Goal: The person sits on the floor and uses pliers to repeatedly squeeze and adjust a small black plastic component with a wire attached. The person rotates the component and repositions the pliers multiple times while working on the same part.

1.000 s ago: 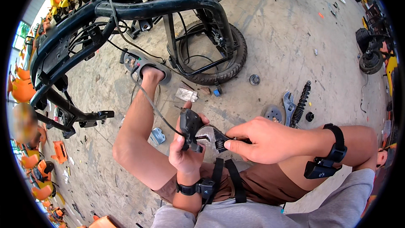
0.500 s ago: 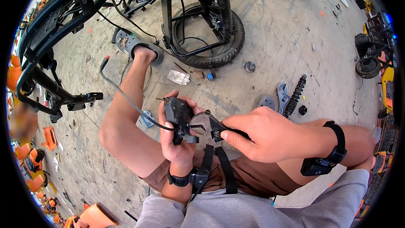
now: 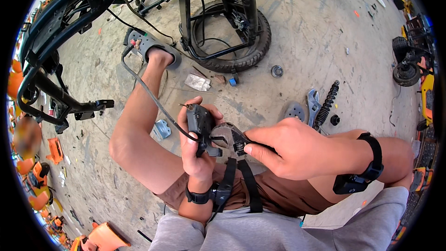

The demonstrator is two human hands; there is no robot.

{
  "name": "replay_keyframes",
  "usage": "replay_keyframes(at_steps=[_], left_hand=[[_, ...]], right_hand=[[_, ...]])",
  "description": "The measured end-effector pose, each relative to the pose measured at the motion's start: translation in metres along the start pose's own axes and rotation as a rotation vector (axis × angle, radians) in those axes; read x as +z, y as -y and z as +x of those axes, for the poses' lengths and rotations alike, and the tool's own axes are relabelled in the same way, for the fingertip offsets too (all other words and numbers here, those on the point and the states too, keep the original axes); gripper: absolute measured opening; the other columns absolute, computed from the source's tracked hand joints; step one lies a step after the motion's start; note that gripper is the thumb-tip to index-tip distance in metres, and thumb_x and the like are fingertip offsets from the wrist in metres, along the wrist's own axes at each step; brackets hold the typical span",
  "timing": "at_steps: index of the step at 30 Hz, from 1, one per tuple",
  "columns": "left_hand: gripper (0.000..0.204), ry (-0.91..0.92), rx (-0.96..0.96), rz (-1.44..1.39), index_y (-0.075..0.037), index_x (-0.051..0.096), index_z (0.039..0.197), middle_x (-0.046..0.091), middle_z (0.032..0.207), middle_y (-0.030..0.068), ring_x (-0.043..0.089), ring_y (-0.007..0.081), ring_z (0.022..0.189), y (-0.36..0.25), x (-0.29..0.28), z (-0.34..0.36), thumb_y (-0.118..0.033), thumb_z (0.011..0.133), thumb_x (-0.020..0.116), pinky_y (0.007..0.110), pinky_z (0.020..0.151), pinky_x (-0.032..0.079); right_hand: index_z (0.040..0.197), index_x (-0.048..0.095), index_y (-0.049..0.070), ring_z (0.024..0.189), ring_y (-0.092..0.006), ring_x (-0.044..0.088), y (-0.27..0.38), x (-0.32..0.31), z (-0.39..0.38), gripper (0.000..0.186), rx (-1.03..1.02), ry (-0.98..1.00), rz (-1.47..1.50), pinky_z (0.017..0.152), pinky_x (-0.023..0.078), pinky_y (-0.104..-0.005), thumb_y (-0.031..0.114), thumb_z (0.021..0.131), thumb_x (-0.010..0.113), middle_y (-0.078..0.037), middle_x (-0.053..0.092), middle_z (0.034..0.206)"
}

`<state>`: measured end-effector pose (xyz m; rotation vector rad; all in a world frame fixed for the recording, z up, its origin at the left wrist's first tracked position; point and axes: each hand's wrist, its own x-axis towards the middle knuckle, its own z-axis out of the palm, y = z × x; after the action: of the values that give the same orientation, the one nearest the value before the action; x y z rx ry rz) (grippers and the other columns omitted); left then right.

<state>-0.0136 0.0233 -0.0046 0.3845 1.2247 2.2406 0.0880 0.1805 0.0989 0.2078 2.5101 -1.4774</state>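
Note:
My left hand [image 3: 197,165] is wrapped round a black, boxy part [image 3: 200,120] above my lap. A grey cable [image 3: 154,94] with a red-tipped end runs out of this part, past my thumb, and up over my left shin. In my right hand [image 3: 302,151] is an adjustable wrench [image 3: 227,132], gripped by its dark handle close to the worm screw. The wrench's head lies right beside the part, its jaws about a short black rod [image 3: 216,138] that sticks out of it. Whether the jaws clamp the rod tightly, I cannot tell.
A black vehicle frame [image 3: 95,4] stands at the far left, with a tyre [image 3: 262,42] behind it. Past my right knee lie a larger adjustable wrench [image 3: 313,104] and a coil shock absorber [image 3: 328,104]. A metal bracket [image 3: 161,130] lies beside my left leg.
The cable's red-tipped end has swung up and to the right, over my left shoe. Both hands, with part and wrench, have shifted only slightly.

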Motion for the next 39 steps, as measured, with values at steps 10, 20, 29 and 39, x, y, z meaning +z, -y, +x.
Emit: replay_keyframes(at_steps=[10,20,29,39], left_hand=[[0.069,-0.017,-0.049,0.035,0.000,0.033,0.135,0.053,0.095,0.0190,0.056,0.0253,0.081,0.010,-0.002,0.001,-0.048,0.087,0.045,0.036,0.073,0.051],[0.071,0.023,-0.173,-0.159,0.003,0.035,0.133,0.055,0.093,0.0174,0.054,0.0212,0.084,0.000,0.003,-0.002,-0.049,0.086,0.045,0.031,0.076,0.046],[0.069,0.001,-0.344,-0.206,0.006,0.038,0.130,0.057,0.093,0.0149,0.056,0.0211,0.087,-0.008,0.007,0.002,-0.047,0.086,0.044,0.032,0.079,0.046],[0.072,0.008,-0.006,-0.111,0.002,0.037,0.134,0.053,0.098,0.0186,0.052,0.0230,0.080,-0.015,-0.005,0.001,-0.048,0.083,0.053,0.034,0.075,0.045]], right_hand=[[0.083,0.058,-0.004,0.056,-0.0410,0.060,0.002,0.008,-0.002,0.017,-0.008,-0.035,-0.209,0.051,0.048,-0.0473,0.013,0.088,0.057,-0.021,0.058,0.057],[0.092,0.056,-0.006,0.049,-0.0296,0.063,0.004,0.005,-0.006,0.026,-0.223,-0.053,-0.600,0.045,0.049,-0.0386,0.009,0.073,0.063,-0.012,0.058,0.058],[0.122,0.063,-0.003,0.059,-0.0166,0.060,0.016,-0.008,-0.011,0.052,-0.389,-0.069,-1.064,0.049,0.047,-0.0293,0.012,0.072,0.062,-0.005,0.055,0.068],[0.117,0.064,0.004,0.054,-0.0245,0.056,0.014,-0.020,-0.009,0.030,-0.006,-0.038,-0.274,0.052,0.045,-0.0342,0.016,0.091,0.059,-0.012,0.055,0.061]])
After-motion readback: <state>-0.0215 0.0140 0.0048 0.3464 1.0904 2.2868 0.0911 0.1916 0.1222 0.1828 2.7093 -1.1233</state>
